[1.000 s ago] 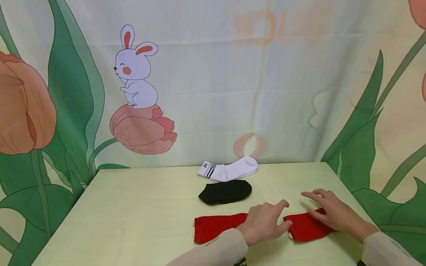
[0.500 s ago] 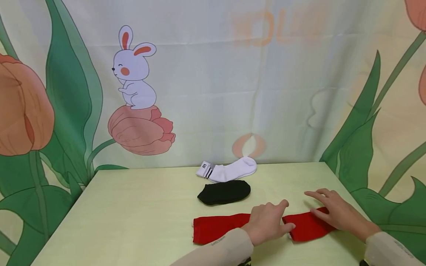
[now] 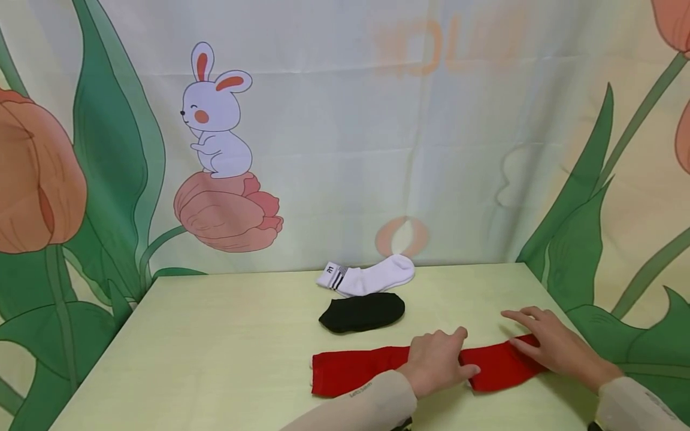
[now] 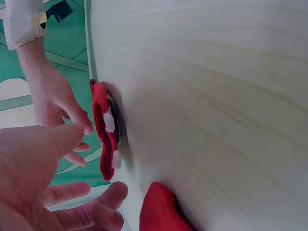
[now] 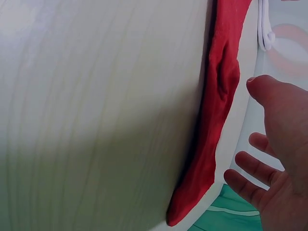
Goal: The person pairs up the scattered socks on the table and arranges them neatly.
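Two red socks lie flat on the table in the head view. My left hand (image 3: 433, 364) is over the near end of the left red sock (image 3: 347, 371) and partly hides it. Its thumb reaches toward the right red sock (image 3: 496, 371); in the left wrist view the loosely bent fingers (image 4: 67, 192) hold nothing. White bits show by that sock's cuff (image 4: 107, 137). Over the far end of the right red sock is my right hand (image 3: 566, 347), its fingers spread. In the right wrist view a gap separates the hand (image 5: 284, 144) from the red fabric (image 5: 209, 130).
Farther back on the pale yellow table (image 3: 215, 335) lie a black ankle sock (image 3: 362, 312) and, behind it, a white sock with dark stripes (image 3: 372, 276). A printed curtain (image 3: 334, 149) with a rabbit and tulips hangs beyond the table's back edge.
Both hands have drifted slightly to the right. The head view has shifted a little, and the socks stay where they were on the table.
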`<state>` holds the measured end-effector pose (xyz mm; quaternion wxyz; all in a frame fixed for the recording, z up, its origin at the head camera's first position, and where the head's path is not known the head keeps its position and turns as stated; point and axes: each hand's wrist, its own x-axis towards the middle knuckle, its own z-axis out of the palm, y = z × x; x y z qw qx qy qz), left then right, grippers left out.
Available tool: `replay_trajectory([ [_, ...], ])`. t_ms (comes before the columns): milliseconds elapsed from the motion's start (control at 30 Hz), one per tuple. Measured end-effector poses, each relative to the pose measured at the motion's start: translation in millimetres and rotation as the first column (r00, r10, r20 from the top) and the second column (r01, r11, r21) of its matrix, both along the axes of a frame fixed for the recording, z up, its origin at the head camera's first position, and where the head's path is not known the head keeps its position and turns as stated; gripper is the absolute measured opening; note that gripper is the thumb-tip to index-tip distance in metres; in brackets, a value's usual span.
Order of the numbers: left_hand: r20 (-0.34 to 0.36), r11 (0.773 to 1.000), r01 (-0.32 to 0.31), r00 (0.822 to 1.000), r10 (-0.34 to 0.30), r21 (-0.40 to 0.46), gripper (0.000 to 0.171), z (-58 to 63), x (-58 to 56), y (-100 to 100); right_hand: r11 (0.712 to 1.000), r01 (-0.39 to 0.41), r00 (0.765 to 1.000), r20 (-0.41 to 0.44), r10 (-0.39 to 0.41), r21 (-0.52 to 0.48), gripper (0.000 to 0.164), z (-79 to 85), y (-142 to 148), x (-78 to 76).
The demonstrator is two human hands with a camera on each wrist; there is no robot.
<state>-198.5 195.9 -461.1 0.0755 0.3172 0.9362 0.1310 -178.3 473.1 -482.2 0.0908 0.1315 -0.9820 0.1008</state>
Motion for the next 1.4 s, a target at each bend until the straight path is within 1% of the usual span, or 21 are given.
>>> replay_trajectory([
  [100,-0.005,1.0,-0.003,1.0,0.003,-0.01,0.046,-0.4,0.3,1.4,1.0,0.003,1.0,0.008,-0.003,0.004,0.06,-0.9,3.4,-0.9],
  [267,-0.039,0.999,-0.005,0.999,0.004,-0.035,0.037,-2.7,0.4,3.7,1.0,0.002,1.0,0.006,-0.002,0.012,0.059,-2.4,8.9,-1.1],
  [500,-0.078,0.997,0.003,0.997,-0.009,-0.073,0.037,-9.4,1.3,6.1,1.0,-0.01,0.999,-0.032,0.011,0.022,0.056,-4.6,16.9,2.7],
  [567,-0.08,0.997,0.008,0.997,-0.014,-0.079,0.037,-11.3,1.3,6.0,1.0,-0.009,0.999,-0.035,0.01,0.029,0.055,-5.6,19.6,3.6],
  [733,-0.07,0.997,0.025,0.997,-0.031,-0.08,0.036,-14.4,0.3,5.3,0.999,-0.007,1.0,-0.017,0.007,0.044,0.053,-8.4,25.8,4.8],
  [967,-0.053,0.996,0.04,0.998,-0.044,-0.081,0.034,-14.9,-0.9,5.1,0.999,0.028,0.999,0.04,-0.029,0.041,0.051,-11.7,33.0,5.4],
  [1033,-0.045,0.996,0.04,0.998,-0.044,-0.083,0.034,-14.8,-1.0,5.6,0.998,0.035,0.998,0.048,-0.037,0.043,0.05,-13.0,36.0,5.3],
  [1200,-0.039,0.995,0.039,0.998,-0.043,-0.088,0.033,-14.5,-0.8,7.2,0.998,0.025,0.999,0.045,-0.028,0.054,0.047,-15.2,41.1,4.5],
  [1267,-0.039,0.995,0.038,0.998,-0.041,-0.089,0.033,-14.5,-0.7,7.9,0.998,0.018,0.999,0.044,-0.021,0.061,0.046,-15.2,42.0,3.8],
  [1400,-0.035,0.996,0.032,0.999,-0.035,-0.089,0.033,-13.6,-0.3,9.0,0.998,0.034,0.997,0.066,-0.038,0.06,0.037,-13.4,42.3,4.1],
])
